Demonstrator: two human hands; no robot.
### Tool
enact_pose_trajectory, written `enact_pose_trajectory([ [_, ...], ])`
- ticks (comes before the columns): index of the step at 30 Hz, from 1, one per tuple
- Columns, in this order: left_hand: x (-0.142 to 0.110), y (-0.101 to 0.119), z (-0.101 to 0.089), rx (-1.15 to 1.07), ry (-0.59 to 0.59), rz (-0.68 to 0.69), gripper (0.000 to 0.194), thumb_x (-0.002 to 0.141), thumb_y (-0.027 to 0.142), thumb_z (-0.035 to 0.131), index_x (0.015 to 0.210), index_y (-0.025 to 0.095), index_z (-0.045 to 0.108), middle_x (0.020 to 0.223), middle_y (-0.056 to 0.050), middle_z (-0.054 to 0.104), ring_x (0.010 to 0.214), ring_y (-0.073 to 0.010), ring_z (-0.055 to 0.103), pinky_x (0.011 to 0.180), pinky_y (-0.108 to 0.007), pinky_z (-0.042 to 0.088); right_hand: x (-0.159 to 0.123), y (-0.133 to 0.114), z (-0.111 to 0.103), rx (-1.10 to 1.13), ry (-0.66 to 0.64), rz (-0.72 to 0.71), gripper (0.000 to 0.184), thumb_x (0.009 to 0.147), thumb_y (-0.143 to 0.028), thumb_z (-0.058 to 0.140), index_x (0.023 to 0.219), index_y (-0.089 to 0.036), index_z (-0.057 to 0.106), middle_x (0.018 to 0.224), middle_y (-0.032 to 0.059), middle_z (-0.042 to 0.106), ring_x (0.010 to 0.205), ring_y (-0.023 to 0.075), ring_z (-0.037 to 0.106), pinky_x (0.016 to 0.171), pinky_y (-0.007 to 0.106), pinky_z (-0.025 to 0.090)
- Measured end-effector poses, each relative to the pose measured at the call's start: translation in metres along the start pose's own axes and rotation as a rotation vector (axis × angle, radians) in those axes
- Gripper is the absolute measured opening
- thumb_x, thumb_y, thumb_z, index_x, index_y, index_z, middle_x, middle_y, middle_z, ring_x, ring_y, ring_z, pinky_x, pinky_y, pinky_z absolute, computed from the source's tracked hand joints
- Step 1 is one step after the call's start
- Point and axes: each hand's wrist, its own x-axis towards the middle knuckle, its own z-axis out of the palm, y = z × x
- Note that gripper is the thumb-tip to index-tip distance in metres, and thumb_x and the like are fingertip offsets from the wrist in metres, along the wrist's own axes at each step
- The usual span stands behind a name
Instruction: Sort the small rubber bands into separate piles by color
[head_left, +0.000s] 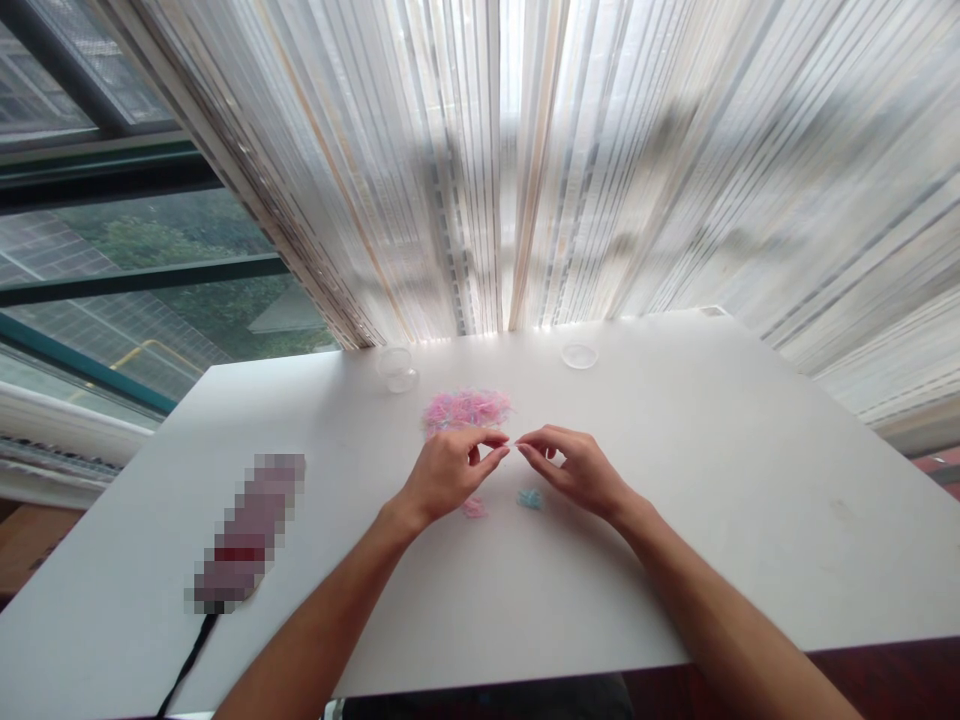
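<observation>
My left hand (454, 467) and my right hand (572, 462) face each other above the white table (585, 610), fingertips almost touching. Thumb and forefinger are pinched together on each. Whatever lies between the fingertips is too small to make out. Just beyond my left hand spreads a pile of pink and pale multicoloured thin shreds (466, 408), partly covered by that hand. Nearer to me, below my left hand, lies a small pink bunch of shreds (474, 507). A small light-blue bunch of shreds (529, 498) sits to its right, below my right hand.
Clear round plastic containers (397, 370) stand at the far left of the table, and a clear round lid or dish (580, 356) at the far middle. A pixelated object (247, 535) with a black strap lies on the left. Striped sheer curtains (517, 170) hang along the far edge.
</observation>
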Motion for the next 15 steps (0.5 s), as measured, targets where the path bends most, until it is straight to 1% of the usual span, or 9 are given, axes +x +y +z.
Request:
enact_pose_trajectory([
  [5, 0.0007, 0.0010, -0.0006, -0.002, 0.014, -0.015, 0.019, 0.092, 0.033, 0.060, 0.095, 0.022, 0.075, 0.086, 0.000, 0.078, 0.058, -0.0120, 0.059, 0.063, -0.024, 0.048, 0.0006, -0.0006, 0.0005, 0.008, 0.007, -0.009, 0.018, 0.095, -0.028, 0.056, 0.095, -0.020, 0.072, 0.076, 0.0032, 0.069, 0.063, 0.0132, 0.060, 0.062, 0.025, 0.052],
  [12, 0.0010, 0.0033, -0.0022, -0.017, 0.016, -0.050, 0.017, 0.089, 0.033, 0.063, 0.093, 0.022, 0.075, 0.083, 0.002, 0.077, 0.057, -0.0114, 0.059, 0.061, -0.023, 0.047, -0.0001, 0.0011, 0.0020, 0.013, 0.023, -0.012, 0.015, 0.093, -0.027, 0.059, 0.095, -0.020, 0.072, 0.075, 0.0023, 0.068, 0.063, 0.0127, 0.060, 0.062, 0.024, 0.051],
  [15, 0.0008, 0.0034, -0.0024, -0.019, 0.010, -0.053, 0.017, 0.089, 0.033, 0.062, 0.093, 0.023, 0.075, 0.084, 0.001, 0.077, 0.058, -0.0113, 0.059, 0.061, -0.023, 0.048, 0.0000, 0.0006, 0.0018, 0.008, 0.026, -0.018, 0.015, 0.093, -0.026, 0.059, 0.095, -0.020, 0.072, 0.074, 0.0025, 0.068, 0.063, 0.0127, 0.060, 0.062, 0.024, 0.051],
])
